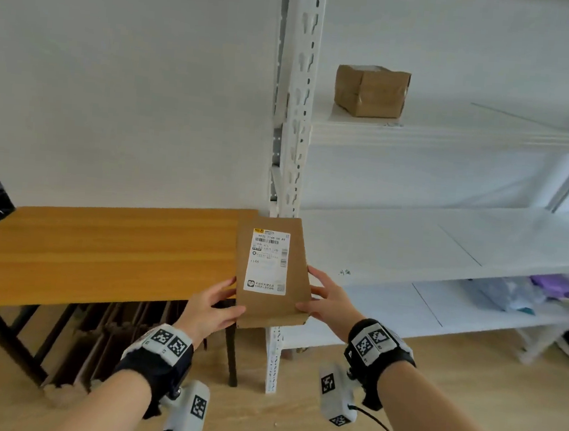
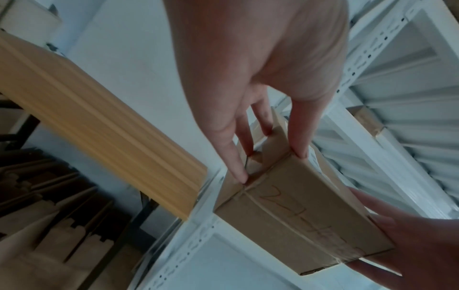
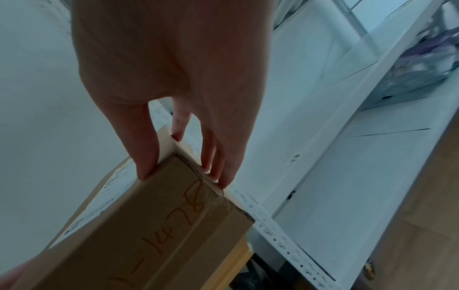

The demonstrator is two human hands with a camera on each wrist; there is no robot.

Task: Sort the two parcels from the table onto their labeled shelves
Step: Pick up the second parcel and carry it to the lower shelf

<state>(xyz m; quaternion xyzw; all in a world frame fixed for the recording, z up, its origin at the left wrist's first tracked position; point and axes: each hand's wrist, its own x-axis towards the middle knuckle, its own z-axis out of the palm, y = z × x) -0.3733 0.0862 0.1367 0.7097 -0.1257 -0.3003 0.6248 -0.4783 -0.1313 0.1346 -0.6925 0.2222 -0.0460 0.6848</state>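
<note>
Flat brown parcel [image 1: 272, 276] pinched between left hand [image 1: 211, 307] and right hand [image 1: 329, 301], beside table [image 1: 101, 251]; another parcel [image 1: 371, 91] on shelf [image 1: 455, 134].

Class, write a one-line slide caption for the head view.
Both hands, left hand and right hand, hold a labelled flat parcel before white shelves; another parcel sits above.

Bare forearms, black wrist straps [image 1: 156, 365] bearing white blocks with black square markers, white camera pods [image 1: 336, 397] beneath, thin black cables
</note>
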